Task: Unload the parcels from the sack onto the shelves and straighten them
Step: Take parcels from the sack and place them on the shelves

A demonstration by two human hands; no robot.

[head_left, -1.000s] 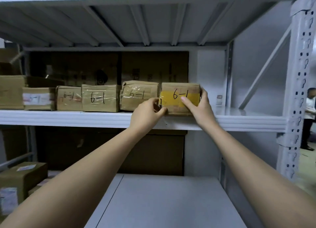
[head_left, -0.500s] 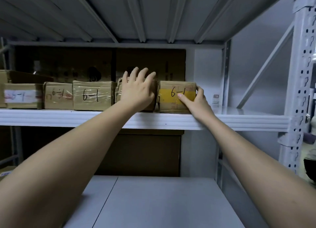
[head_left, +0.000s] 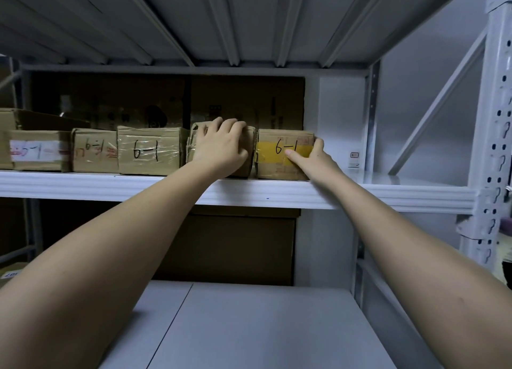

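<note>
A row of small cardboard parcels marked "6-1" stands along the front of the white shelf. My left hand lies over the front of the crumpled parcel, its fingers curled over the parcel's top edge. Next to it on the right is the parcel with yellow tape. My right hand holds that one at its right end, thumb across the front, fingers round the side. Further left stand a taped parcel and two more parcels. No sack is in view.
Large dark cartons stand behind the row. The shelf is bare to the right of the yellow-taped parcel, up to the perforated upright. A lower shelf lies below my arms, with a brown carton at its back.
My left hand left the yellow-taped parcel, rose with spread fingers over the crumpled parcel, and now curls over its top. My right hand stayed at the yellow-taped parcel's right end.
</note>
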